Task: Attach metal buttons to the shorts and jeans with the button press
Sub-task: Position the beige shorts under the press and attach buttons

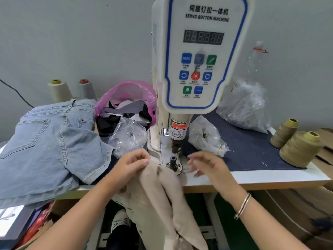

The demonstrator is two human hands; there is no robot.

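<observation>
Four thread cones (301,148) – three clear bags (207,135), one pink bag (126,91), one bottle (255,58), two garments (45,141).

A single head-worn camera looks forward and down from close range, facing the servo button machine (198,56) on the counter (270,177), the wall behind.

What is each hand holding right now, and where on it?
The left hand pinches the beige garment at its top edge beside the press die. The right hand, blurred, holds nothing.
</observation>
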